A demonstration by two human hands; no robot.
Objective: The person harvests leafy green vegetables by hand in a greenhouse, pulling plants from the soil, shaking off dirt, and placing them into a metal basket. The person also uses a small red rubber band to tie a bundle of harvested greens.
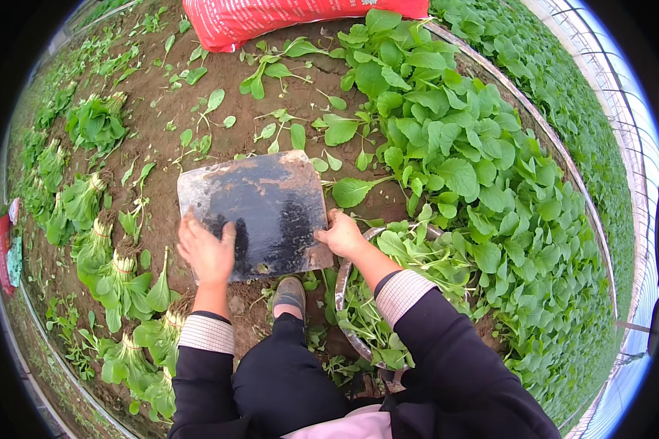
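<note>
A dark flat board (258, 208), smeared with soil and glossy in places, lies tilted before me above the ground. My right hand (340, 233) grips its right edge, thumb on the upper face. Over the lower left edge is my left hand (207, 249), slightly blurred, its thumb apart from the fingers; whether it presses on the board or grips it is unclear. Beside my right forearm stands a round metal-rimmed basin (341, 293) heaped with loose leafy greens (395, 324). My shoe (290, 293) is just below the board.
Tied bunches of greens (122, 274) lie on the soil at left, roots attached. Dense growing greens (461, 148) fill the right side, bordered by a pale curved hose or pipe (554, 137). A red printed sack (302, 19) lies at the top. Loose plants (277, 68) are scattered over the soil.
</note>
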